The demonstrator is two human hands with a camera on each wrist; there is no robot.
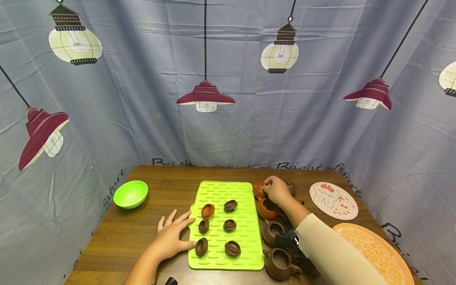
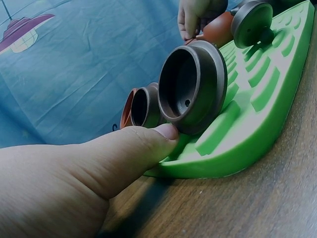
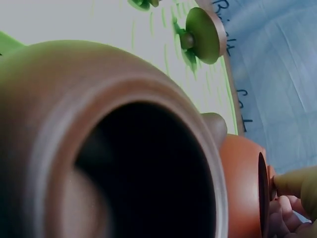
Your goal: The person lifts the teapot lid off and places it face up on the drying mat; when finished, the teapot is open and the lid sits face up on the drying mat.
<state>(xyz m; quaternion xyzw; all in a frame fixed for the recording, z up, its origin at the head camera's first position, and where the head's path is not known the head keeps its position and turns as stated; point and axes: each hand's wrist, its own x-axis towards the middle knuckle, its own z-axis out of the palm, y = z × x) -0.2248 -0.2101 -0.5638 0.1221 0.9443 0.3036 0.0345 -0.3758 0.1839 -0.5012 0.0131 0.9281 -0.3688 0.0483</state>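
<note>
My right hand (image 1: 278, 190) is at the back of a column of clay teapots. Thumb and fingers pinch the knob of the lid (image 1: 265, 186) at the rearmost orange-red teapot (image 1: 258, 191); whether the lid still sits fully on the rim is hidden. Just nearer stands a lidless orange teapot (image 1: 268, 209), then lidless brown teapots (image 1: 274, 232). With fingers spread, my left hand (image 1: 171, 238) lies at the left edge of a green mat (image 1: 246, 194). Its thumb is against or very near a brown upturned lid (image 2: 179, 89). Several other lids, one an orange lid (image 1: 208, 211), lie on the mat.
A green bowl (image 1: 131, 194) stands at the back left. To the right lie a round pink-white mat (image 1: 333, 201) and a larger orange round mat (image 1: 370, 249). Another brown teapot (image 1: 292, 187) sits behind the right hand. Curtains surround the table.
</note>
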